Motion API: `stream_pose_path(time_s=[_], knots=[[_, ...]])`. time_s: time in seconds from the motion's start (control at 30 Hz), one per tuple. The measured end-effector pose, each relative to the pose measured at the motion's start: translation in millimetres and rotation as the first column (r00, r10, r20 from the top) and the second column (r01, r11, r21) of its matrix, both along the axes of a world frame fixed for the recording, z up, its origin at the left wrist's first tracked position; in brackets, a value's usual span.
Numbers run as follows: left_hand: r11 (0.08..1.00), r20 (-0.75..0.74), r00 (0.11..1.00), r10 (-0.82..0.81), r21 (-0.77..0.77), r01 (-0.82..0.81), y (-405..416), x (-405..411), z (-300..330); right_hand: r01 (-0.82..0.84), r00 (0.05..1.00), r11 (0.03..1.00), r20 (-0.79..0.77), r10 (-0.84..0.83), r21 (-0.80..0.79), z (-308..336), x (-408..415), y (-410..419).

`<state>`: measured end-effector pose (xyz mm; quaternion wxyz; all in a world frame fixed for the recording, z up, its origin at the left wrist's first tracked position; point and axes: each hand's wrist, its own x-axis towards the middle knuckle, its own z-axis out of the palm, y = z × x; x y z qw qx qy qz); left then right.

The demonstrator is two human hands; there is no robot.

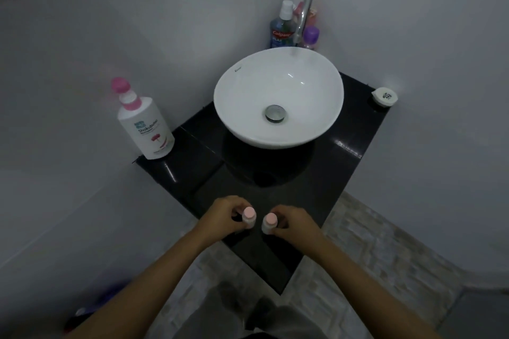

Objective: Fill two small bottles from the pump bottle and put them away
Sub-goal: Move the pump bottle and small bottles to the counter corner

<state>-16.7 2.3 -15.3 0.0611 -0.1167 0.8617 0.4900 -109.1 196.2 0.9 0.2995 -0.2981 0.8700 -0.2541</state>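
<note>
Two small bottles with pink caps stand close together at the near corner of the black counter (344,162). My left hand (224,216) is closed around the left small bottle (249,217). My right hand (293,221) grips the right small bottle (269,223), which tilts slightly left. Both caps are on. The white pump bottle (146,125) with a pink pump head stands upright at the counter's left corner against the wall, well apart from both hands.
A white bowl sink (278,96) fills the counter's middle, with a chrome tap (304,14) behind it. A blue mouthwash bottle (281,27) and a purple bottle (311,37) stand in the far corner. A small white round container (384,96) sits at the right corner. Tiled floor lies below.
</note>
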Motion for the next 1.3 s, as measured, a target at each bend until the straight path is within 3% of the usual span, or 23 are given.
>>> stream_pose_path(time_s=[0.27,0.47,0.63,0.87,1.3], knots=[[0.946,-0.052,0.947,0.318,-0.044,-0.321,-39,23,9,-0.025,0.998,0.993,0.052,0.031,-0.114,9,-14,-43],[0.755,-0.075,0.759,0.647,-0.078,-0.652,-100,25,20,-0.118,0.987,0.967,0.083,0.139,-0.225,25,-36,-137],[0.592,-0.093,0.598,0.796,-0.088,-0.801,-135,10,19,-0.156,0.982,0.946,0.062,0.180,-0.283,27,-51,-225],[0.465,-0.069,0.473,0.878,-0.108,-0.879,-155,-9,10,-0.183,0.980,0.950,0.035,0.198,-0.252,12,-58,-291],[0.413,-0.096,0.417,0.904,-0.062,-0.909,-161,-20,-5,-0.157,0.981,0.961,0.075,0.178,-0.226,-3,-57,-312]])
